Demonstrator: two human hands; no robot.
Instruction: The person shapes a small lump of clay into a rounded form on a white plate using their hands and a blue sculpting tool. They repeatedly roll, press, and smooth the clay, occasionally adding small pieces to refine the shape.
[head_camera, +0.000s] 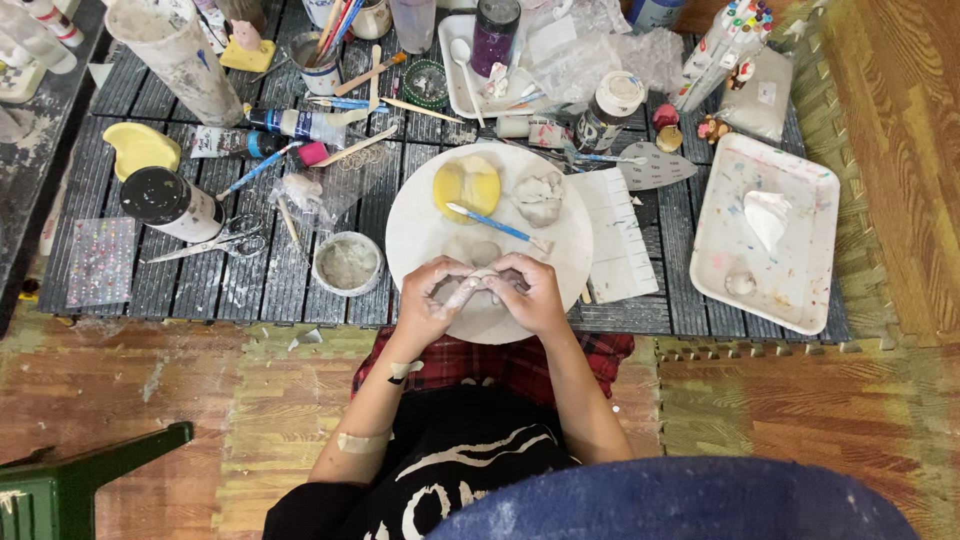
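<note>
Small grey bowl (347, 263) left of the round white board (420, 235); left hand (432, 298) and right hand (530, 292) together pinching a pale clay piece (472, 287) at the board's near edge; blue-handled brush (492, 224) just beyond; white tray (790, 290) far right

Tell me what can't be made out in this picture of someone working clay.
- Clay piece, head view: mostly covered by the left hand and right hand, so its shape is unclear.
- Jars at the top, head view: cut off by the frame edge.
- Small figures by the white tray: too small to identify.
</note>
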